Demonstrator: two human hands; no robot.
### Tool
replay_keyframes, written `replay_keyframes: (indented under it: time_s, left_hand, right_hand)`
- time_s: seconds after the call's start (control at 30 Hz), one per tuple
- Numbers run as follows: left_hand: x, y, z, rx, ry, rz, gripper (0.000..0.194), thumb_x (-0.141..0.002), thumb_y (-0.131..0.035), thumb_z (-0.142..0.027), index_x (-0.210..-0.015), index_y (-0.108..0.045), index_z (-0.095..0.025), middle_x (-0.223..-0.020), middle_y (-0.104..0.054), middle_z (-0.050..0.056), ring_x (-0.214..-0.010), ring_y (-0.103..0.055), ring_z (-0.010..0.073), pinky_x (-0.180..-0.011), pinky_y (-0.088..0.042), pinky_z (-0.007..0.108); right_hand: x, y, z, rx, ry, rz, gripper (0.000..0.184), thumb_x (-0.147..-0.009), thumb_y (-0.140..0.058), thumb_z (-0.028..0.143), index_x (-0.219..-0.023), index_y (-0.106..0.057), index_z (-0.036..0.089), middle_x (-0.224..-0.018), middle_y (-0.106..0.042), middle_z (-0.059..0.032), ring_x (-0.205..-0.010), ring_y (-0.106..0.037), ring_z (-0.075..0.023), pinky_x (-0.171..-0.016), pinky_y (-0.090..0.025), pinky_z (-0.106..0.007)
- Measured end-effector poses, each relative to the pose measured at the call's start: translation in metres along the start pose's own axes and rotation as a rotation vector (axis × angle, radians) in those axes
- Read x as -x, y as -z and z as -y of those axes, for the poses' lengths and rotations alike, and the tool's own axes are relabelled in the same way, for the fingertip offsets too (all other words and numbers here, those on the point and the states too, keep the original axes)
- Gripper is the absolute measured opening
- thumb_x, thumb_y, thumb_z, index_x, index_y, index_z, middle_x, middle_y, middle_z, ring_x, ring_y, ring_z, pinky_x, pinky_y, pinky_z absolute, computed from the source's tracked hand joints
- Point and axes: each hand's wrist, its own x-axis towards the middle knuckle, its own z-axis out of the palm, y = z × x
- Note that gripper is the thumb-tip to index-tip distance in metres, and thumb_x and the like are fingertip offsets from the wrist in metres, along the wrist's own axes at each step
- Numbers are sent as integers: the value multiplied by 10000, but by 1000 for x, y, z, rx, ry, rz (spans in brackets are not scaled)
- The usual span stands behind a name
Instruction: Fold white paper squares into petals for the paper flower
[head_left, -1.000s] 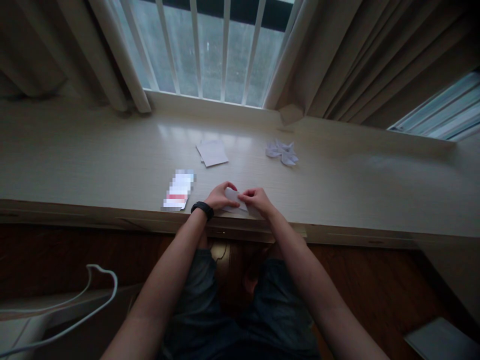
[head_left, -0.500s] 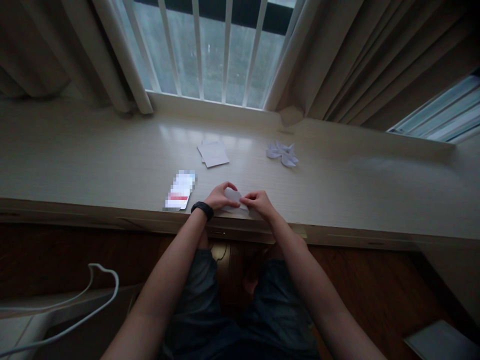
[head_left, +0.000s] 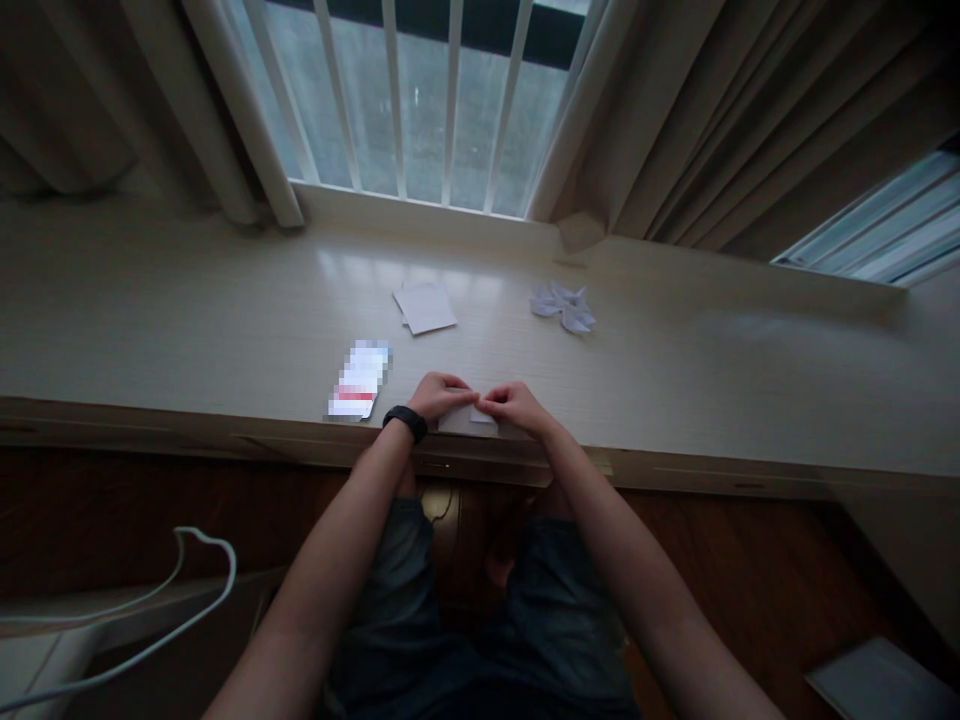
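A small sheet of white paper (head_left: 456, 417) lies at the front edge of the pale counter, under both hands. My left hand (head_left: 444, 395), with a black band on its wrist, is closed with its fingertips on the paper's upper edge. My right hand (head_left: 514, 404) pinches the paper from the right, its thumb and forefinger meeting the left fingertips. A folded flap shows below the fingers; part of the sheet is hidden by the hands.
Square white sheets (head_left: 425, 308) lie stacked behind my hands. Folded white paper shapes (head_left: 564, 306) sit to the right of them. A phone with a lit, blurred screen (head_left: 360, 380) lies left of my left hand. Curtains (head_left: 667, 120) frame the barred window.
My left hand has gone from a wide curved grasp around the paper to fingers drawn together at its upper edge, meeting the right fingertips. The right hand has barely shifted.
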Motion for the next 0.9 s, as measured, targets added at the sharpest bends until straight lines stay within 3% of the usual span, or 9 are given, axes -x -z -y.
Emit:
replay_keyframes:
  time_s: [0.33, 0.6, 0.67, 0.77, 0.9]
  left_hand:
    - [2, -7, 3, -19, 21, -62, 356, -688, -699, -449, -820, -766, -125, -759, -731, 79, -696, -624, 182, -611, -424, 272]
    - [-13, -9, 7, -294, 26, -98, 314, -719, -691, -483, -829, -766, -198, -780, -720, 52, -724, -628, 192, -637, -431, 291]
    - [-13, -9, 5, -419, -51, -177, 304, -722, -705, -466, -896, -756, -222, -862, -709, 53, -783, -627, 201, -687, -449, 303]
    - [-7, -10, 4, -605, -283, -271, 281, -754, -710, -361, -1010, -724, -244, -1017, -669, 59, -936, -594, 214, -829, -452, 335]
    - [6, -14, 9, -791, -462, -171, 250, -875, -581, -312, -1097, -692, -285, -1122, -650, 48, -1007, -550, 220, -876, -430, 372]
  right_hand:
    - [3, 8, 1, 291, 23, 88, 406, -801, -567, 482, -675, -685, 115, -520, -503, 27, -505, -369, -77, -508, -258, -224]
    - [-4, 8, 11, 647, -37, 33, 260, -825, -600, 384, -742, -712, 165, -652, -659, -20, -579, -502, -106, -545, -287, -234]
    - [-4, 6, 15, 712, -66, 22, 264, -837, -588, 391, -759, -718, 175, -690, -683, -35, -606, -532, -118, -550, -295, -238]
    - [-4, 3, 19, 799, -86, -11, 275, -862, -559, 400, -803, -719, 184, -776, -711, -57, -670, -574, -140, -572, -317, -245]
    - [-5, 3, 18, 850, -96, -25, 263, -891, -523, 378, -870, -712, 196, -888, -726, -67, -777, -612, -159, -646, -362, -243]
